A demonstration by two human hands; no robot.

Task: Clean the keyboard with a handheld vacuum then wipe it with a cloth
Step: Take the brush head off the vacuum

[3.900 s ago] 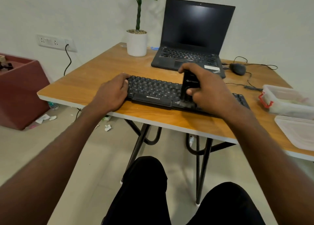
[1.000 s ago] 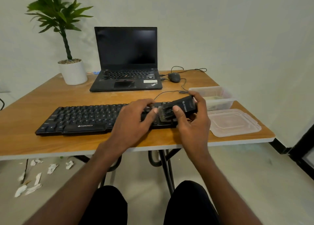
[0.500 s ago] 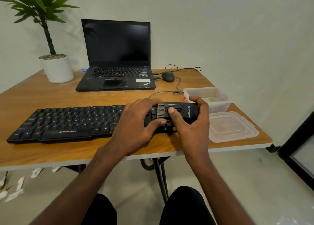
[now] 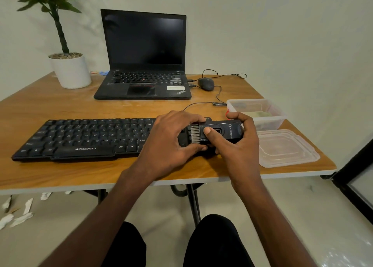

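**Vacuum in both hands, cloth wipe not begun**

Vacuuming looks finished or paused. The handheld vacuum (image 4: 219, 133) lies sideways above the keyboard's (image 4: 84, 138) 3 o'clock end, bristles pointing to 9 o'clock. The right hand (image 4: 238, 145) grips its body, thumb on the switch; the left hand (image 4: 171, 143) pinches the brush end. No cloth is in hand. The black keyboard sits flat at the table's (image 4: 60, 107) near edge.

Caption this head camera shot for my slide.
Both hands, left and right, hold a handheld vacuum over the keyboard.
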